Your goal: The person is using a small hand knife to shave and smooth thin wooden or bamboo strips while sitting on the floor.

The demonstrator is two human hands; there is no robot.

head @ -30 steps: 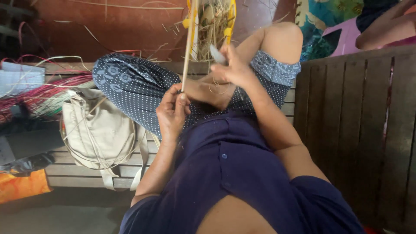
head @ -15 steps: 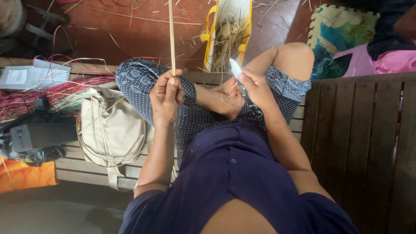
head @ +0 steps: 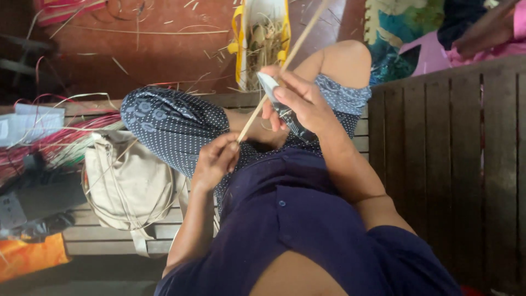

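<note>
**One head-worn camera, looking steeply down**

A single view, taken from the seated person's own head, facing down along the chest and lap. It sits close: the dark blue shirt (head: 296,230) fills the lower middle of the frame, and both forearms rise from there. The crossed legs and a wooden slatted bench (head: 438,164) lie beyond, with the reddish floor (head: 164,55) farthest off along the top edge. No second view shares this scene.

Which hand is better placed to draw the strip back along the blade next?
Left, probably. The left hand pinches the lower end of the strip and looks free to pull; the right hand is busy holding the knife against it.
</note>
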